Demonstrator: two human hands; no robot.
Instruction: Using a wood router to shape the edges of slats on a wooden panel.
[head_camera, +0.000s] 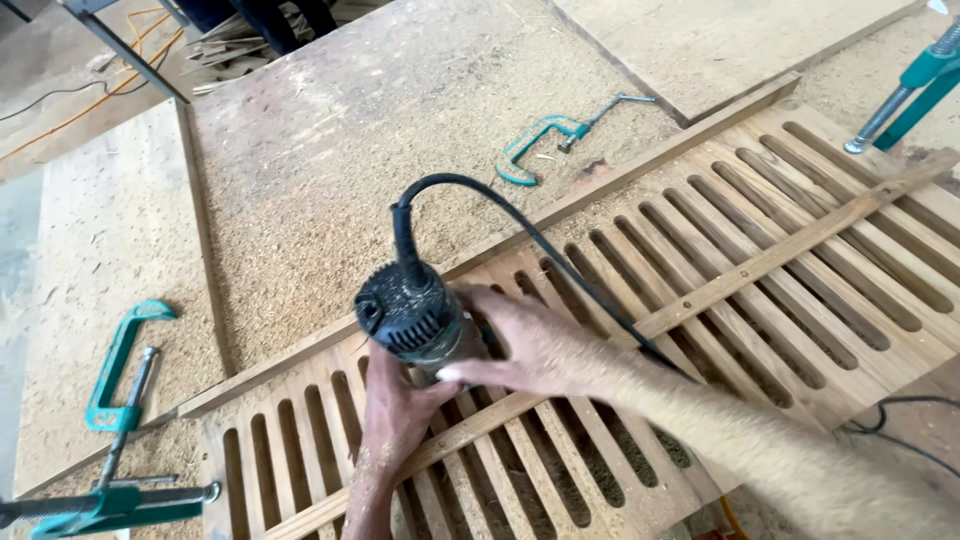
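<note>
A black-topped router (412, 318) is being gripped from both sides by the left hand (395, 400) and right hand (530, 345), fingers clamped on its body, over a slotted wooden panel (800, 290). Green clamps (545, 140) are lying beyond on the sawdust-covered surface (330, 170).

Teal C-clamp (540, 140) lies in sawdust mid-bench; 2nd teal clamp (125, 365) far left of it, 3rd clamp (915, 85) upper right; orange cable (95, 100) top-left.

Woodworking shop: sawdust-covered bench (330, 180), teal clamps (540, 145), slotted wooden panel (800, 270).
</note>
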